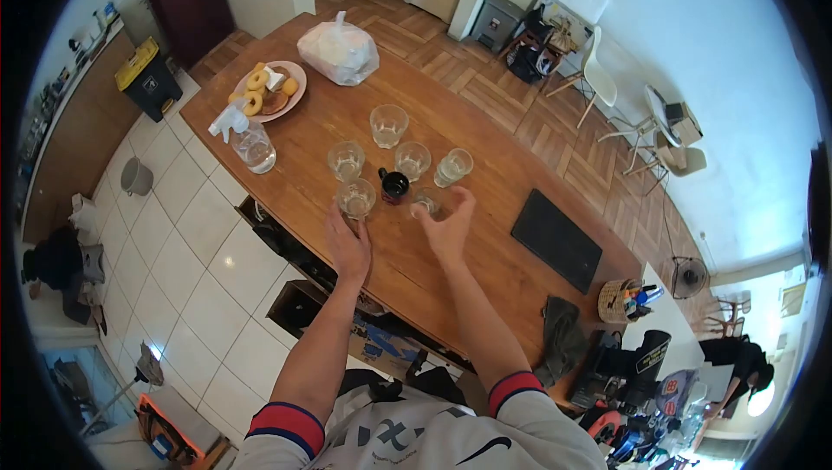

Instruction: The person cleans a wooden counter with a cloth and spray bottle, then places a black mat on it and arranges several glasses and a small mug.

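Note:
My left hand (349, 251) is at the near side of a clear drinking glass (356, 196), its fingers and thumb curved against the lower part. My right hand (452, 225) grips a small clear glass (425, 202) between thumb and fingers. Between the two hands stands a small black cup (394, 184) with a handle. Around it are more clear glasses: a wide glass (389, 126) at the back, a glass (347, 159) on the left, a glass (412, 160) behind the cup and a narrower glass (454, 166) on the right.
On the wooden table (485, 270) are a plate of doughnuts (293, 107), a spray bottle (253, 147), a white plastic bag (340, 52), a black flat slab (557, 240), a dark cloth (563, 340) and a woven pen basket (614, 301). Another person (741, 366) is at far right.

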The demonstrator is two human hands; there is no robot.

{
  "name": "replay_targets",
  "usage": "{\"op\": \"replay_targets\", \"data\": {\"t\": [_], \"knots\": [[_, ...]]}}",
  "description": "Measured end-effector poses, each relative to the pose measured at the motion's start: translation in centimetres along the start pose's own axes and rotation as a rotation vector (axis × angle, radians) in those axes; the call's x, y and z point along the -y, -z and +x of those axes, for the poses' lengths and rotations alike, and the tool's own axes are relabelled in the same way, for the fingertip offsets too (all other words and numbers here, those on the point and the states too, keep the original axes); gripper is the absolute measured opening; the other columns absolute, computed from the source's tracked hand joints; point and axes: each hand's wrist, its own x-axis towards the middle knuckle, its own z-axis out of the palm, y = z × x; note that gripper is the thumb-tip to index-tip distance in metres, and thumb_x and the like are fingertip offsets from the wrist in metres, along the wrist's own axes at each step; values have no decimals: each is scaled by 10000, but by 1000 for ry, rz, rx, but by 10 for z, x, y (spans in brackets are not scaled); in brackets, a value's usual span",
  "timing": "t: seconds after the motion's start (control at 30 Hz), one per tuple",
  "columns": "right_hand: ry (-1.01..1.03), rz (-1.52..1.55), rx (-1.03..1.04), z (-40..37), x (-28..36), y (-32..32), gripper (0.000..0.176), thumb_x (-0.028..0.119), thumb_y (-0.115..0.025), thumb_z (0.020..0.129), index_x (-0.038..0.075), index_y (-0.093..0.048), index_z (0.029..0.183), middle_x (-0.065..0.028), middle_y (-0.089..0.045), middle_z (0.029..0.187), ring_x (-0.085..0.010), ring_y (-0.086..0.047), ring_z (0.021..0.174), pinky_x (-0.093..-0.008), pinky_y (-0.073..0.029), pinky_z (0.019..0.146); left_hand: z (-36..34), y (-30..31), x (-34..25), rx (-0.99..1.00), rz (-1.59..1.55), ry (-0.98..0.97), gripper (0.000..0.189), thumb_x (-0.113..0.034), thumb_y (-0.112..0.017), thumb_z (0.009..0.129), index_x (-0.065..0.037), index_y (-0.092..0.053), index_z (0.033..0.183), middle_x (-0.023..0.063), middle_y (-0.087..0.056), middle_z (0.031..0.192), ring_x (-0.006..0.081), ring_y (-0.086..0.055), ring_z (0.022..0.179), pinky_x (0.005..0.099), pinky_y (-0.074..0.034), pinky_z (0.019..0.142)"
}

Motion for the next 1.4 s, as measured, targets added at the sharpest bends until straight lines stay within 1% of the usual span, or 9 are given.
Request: {"op": "replay_targets", "data": {"t": [0.2, 0.37, 0.53, 0.6, 0.83, 0.97, 1.1, 1.23, 1.4], "knots": [[19, -427, -59, 70, 3, 23, 755, 330, -868, 679, 16, -508, 1264, -184, -518, 1159, -348, -488, 1095, -452, -417, 942, -2, -1, 2, 30, -1, 48, 620, -78, -641, 874, 4, -341, 1410, 251, -499, 1264, 418, -487, 1175, 473, -394, 1003], [116, -238, 51, 89, -9, 24, 591, 309, -852, 684, 32, -595, 1138, -150, -576, 1062, -317, -512, 1001, -434, -431, 875, -3, -2, 5, -8, 28, 6, 609, -86, -639, 880, 3, -350, 1409, 243, -505, 1262, 413, -490, 1173, 469, -396, 1004], [76, 13, 67, 63, 17, 34, 552, 284, -843, 667, 45, -604, 1104, -114, -605, 993, -290, -521, 957, -410, -425, 859, -2, 0, 3, -13, 35, 2, 598, -96, -638, 886, 2, -359, 1406, 236, -513, 1255, 408, -501, 1156, 471, -404, 992], [175, -178, 267, 42, 21, 37, 543, 291, -839, 661, 59, -610, 1095, -104, -610, 995, -285, -519, 955, -417, -410, 856, -2, 0, 0, -6, 9, 25, 598, -98, -636, 888, 1, -357, 1408, 236, -510, 1267, 406, -503, 1156, 476, -401, 995], [174, -306, 251, 20, 4, 26, 551, 315, -835, 663, 73, -618, 1108, -108, -589, 952, -297, -532, 922, -410, -431, 811, 0, -4, 6, 18, -44, -24, 620, -92, -663, 855, 17, -375, 1393, 241, -516, 1253, 409, -499, 1159, 479, -395, 997], [134, -404, 281, 7, 10, 31, 574, 393, -796, 711, 108, -612, 1174, -140, -559, 1101, -350, -516, 1028, -476, -407, 878, -3, -10, 14, 11, 10, -64, 623, -76, -671, 837, 37, -386, 1379, 253, -514, 1253, 411, -501, 1153, 468, -390, 997], [176, -364, 87, -12, 15, 90, 501, 329, -760, 768, 85, -615, 1180, -167, -558, 1137, -369, -519, 1063, -499, -419, 894, -1, 0, 1, 26, 19, -74, 618, -87, -672, 846, 42, -386, 1379, 254, -514, 1249, 405, -503, 1153, 451, -394, 993], [8, -688, -141, -48, -46, 199, 324, 215, -734, 790, 42, -633, 1045, -180, -590, 1081, -365, -534, 1053, -477, -442, 878, -2, -8, 10, 4, 37, -77, 588, -110, -659, 881, 48, -380, 1373, 253, -504, 1266, 397, -502, 1165, 450, -396, 994], [132, -807, -18, -39, -83, 222, 367, 341, -729, 804, 40, -619, 983, -154, -570, 1065, -350, -530, 1025, -477, -440, 853, 0, -7, 9, 49, 98, -93, 601, -134, -663, 890, 55, -367, 1378, 254, -496, 1286, 379, -504, 1186, 445, -401, 1008]]}}
